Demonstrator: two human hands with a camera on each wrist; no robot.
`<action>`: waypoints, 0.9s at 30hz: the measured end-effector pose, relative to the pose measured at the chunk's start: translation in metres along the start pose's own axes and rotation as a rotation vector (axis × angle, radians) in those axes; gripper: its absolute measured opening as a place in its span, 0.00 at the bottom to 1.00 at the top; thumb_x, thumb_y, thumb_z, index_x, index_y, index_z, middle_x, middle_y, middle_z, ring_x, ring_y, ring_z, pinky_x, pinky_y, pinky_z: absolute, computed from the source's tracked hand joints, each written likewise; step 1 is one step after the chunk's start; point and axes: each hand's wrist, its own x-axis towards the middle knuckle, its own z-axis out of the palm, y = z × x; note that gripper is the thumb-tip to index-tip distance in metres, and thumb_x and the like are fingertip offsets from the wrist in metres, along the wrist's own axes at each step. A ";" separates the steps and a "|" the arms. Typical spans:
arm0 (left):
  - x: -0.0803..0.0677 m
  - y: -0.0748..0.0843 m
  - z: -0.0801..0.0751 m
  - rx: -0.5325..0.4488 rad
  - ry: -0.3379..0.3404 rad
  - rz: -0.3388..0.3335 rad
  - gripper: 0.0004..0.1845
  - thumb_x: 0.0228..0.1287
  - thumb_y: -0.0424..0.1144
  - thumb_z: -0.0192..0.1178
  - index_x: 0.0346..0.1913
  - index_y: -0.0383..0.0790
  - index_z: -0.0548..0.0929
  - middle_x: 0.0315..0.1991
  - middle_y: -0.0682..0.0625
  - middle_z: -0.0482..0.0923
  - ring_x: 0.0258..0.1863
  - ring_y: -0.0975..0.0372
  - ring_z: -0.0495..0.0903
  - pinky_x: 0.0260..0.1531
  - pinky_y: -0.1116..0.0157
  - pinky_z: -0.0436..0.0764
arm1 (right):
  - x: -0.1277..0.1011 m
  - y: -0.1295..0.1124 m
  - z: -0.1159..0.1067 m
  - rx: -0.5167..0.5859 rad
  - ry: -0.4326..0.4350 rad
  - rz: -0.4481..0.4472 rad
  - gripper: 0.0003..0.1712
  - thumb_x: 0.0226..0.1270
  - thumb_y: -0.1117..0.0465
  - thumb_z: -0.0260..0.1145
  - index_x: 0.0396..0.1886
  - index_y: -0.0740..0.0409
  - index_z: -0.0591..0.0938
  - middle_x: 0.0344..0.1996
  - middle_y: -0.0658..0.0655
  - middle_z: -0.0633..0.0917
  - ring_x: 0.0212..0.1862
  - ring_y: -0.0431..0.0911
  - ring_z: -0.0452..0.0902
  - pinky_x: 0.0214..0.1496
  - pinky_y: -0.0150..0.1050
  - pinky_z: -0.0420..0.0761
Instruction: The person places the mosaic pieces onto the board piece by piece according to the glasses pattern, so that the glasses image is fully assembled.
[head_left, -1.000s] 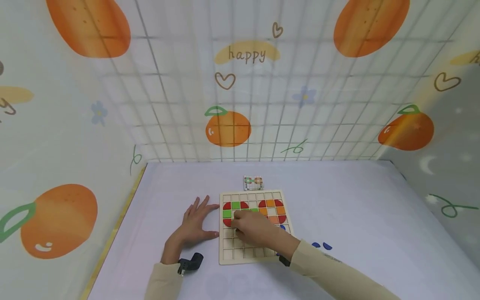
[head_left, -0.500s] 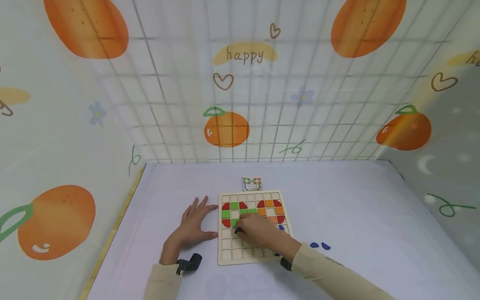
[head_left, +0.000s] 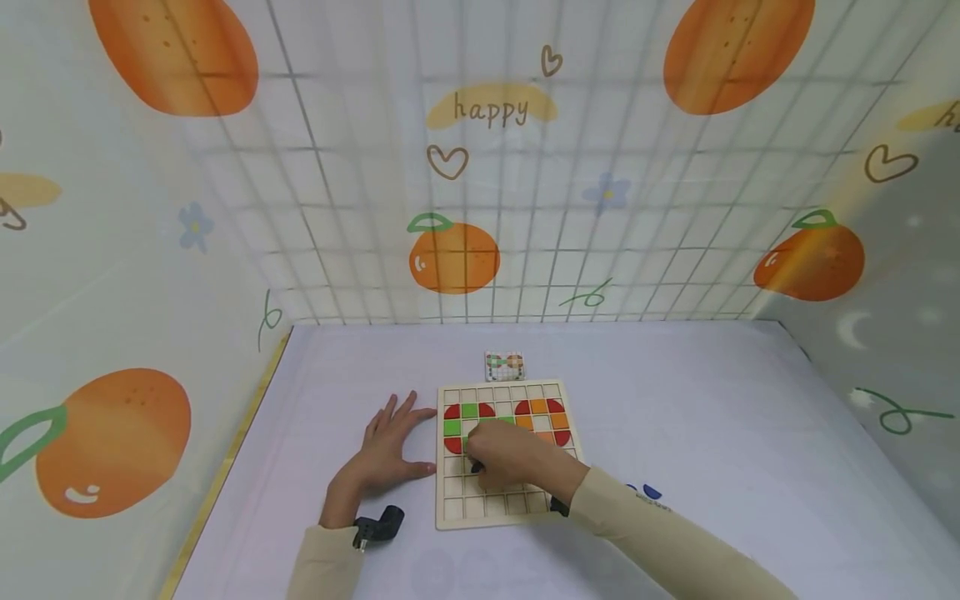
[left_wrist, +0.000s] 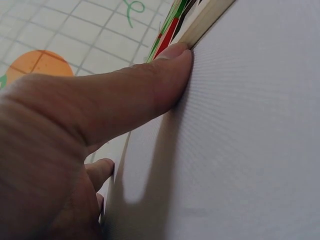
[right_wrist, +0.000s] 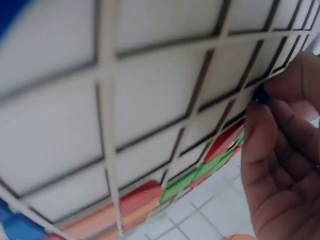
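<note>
1. Head view showed the left hand (head_left: 386, 454) lying flat on the worktop (head_left: 735, 433), fingers straight and spread, holding nothing.
2. Its thumb tip pressed against the left edge of the board (head_left: 501, 454); in the left wrist view the thumb (left_wrist: 165, 75) met the pale wooden edge of the board (left_wrist: 207, 22).
3. A small black object (head_left: 381, 525) lay on the worktop near the left wrist; what it was could not be told.
4. The board, a wooden grid of square cells, lay flat on the worktop between the two arms.
5. Red and green tiles (head_left: 461, 421) filled cells in its upper left part; red and orange tiles (head_left: 546, 417) filled cells in its upper right part.
6. The right hand (head_left: 510, 462) rested over the middle of the board, fingers curled, pinching a small dark piece (head_left: 477, 467) just below the red and green tiles.
7. In the right wrist view the fingers (right_wrist: 280, 150) closed on the dark piece (right_wrist: 260, 95) right at the grid of the board (right_wrist: 125, 125).
8. A small pattern card (head_left: 505, 364) lay just beyond the board's far edge.
9. Blue pieces (head_left: 651, 492) lay on the worktop right of the board, partly hidden by the right sleeve.
</note>
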 end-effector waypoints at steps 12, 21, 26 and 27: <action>0.001 -0.005 0.003 -0.012 -0.003 0.022 0.45 0.46 0.47 0.78 0.70 0.52 0.70 0.78 0.42 0.45 0.76 0.43 0.34 0.69 0.41 0.37 | 0.019 -0.006 -0.001 -0.133 0.011 -0.151 0.11 0.59 0.58 0.73 0.42 0.48 0.87 0.32 0.43 0.84 0.27 0.35 0.71 0.33 0.21 0.74; 0.002 -0.006 0.002 -0.008 -0.006 0.033 0.45 0.46 0.47 0.78 0.70 0.53 0.69 0.78 0.41 0.45 0.76 0.43 0.34 0.69 0.41 0.36 | 0.025 -0.007 0.002 -0.133 0.051 -0.254 0.12 0.62 0.56 0.73 0.46 0.44 0.89 0.34 0.41 0.83 0.32 0.33 0.73 0.42 0.21 0.76; 0.001 -0.005 0.002 -0.005 0.005 0.032 0.44 0.47 0.47 0.78 0.70 0.52 0.70 0.78 0.41 0.46 0.76 0.42 0.35 0.69 0.41 0.38 | 0.021 -0.008 0.000 -0.111 0.061 -0.257 0.10 0.64 0.57 0.72 0.45 0.45 0.90 0.34 0.42 0.83 0.32 0.33 0.73 0.43 0.20 0.75; 0.001 -0.004 0.002 -0.009 0.006 0.033 0.44 0.47 0.47 0.78 0.70 0.52 0.70 0.78 0.41 0.46 0.76 0.42 0.35 0.69 0.40 0.38 | 0.019 -0.008 0.000 -0.101 0.056 -0.250 0.10 0.64 0.58 0.71 0.45 0.45 0.90 0.34 0.42 0.84 0.32 0.33 0.73 0.43 0.20 0.75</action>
